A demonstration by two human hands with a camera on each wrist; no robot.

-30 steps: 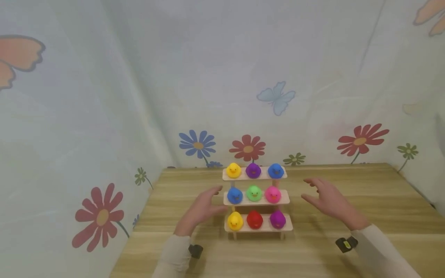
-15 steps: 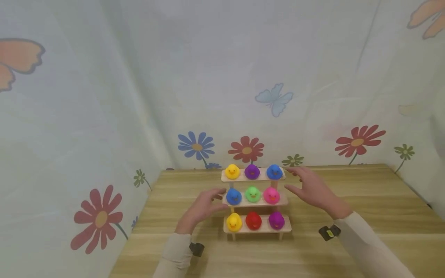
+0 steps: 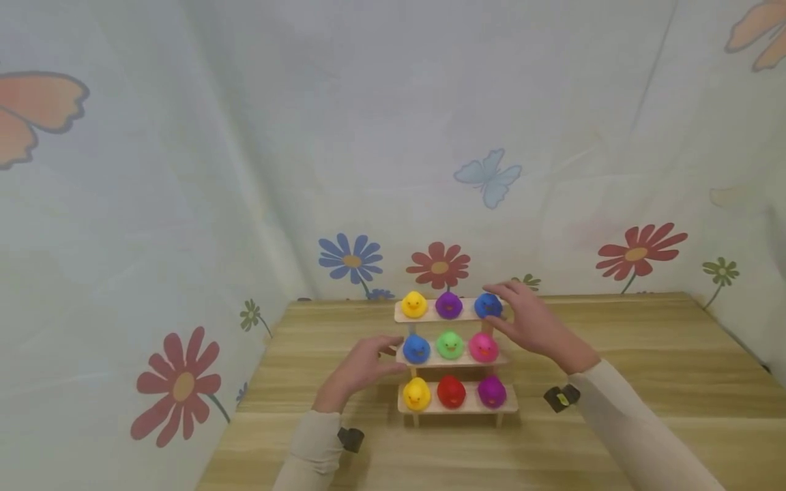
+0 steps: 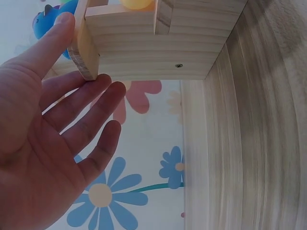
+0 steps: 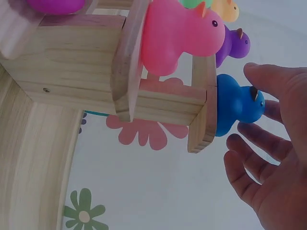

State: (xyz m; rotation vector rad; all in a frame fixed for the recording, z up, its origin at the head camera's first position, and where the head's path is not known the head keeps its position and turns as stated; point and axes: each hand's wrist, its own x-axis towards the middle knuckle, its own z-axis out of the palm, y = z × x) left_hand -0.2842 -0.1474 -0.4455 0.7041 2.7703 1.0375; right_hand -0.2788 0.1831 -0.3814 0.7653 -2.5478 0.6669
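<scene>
A three-tier wooden display stand (image 3: 471, 406) bears several small rubber ducks in rows of three. My right hand (image 3: 535, 319) is at the right end of the top tier, thumb and fingers spread around a blue duck (image 5: 235, 105). In the right wrist view the thumb is apart from that duck, with fingers behind and beside it. My left hand (image 3: 364, 367) is at the left end of the middle tier, by another blue duck (image 3: 416, 349). Its fingers lie against the shelf end in the left wrist view; the index fingertip is hidden there.
Next to the right hand are a purple duck (image 3: 449, 305) and, one tier lower, a pink duck (image 3: 483, 348). The stand is on a wood-grain table (image 3: 626, 368), with a flowered cloth backdrop (image 3: 381, 170) behind and at the sides.
My right hand has moved left and slightly up, from beside the stand to the blue duck on the top tier. My left hand stays nearly still; the ducks keep their places.
</scene>
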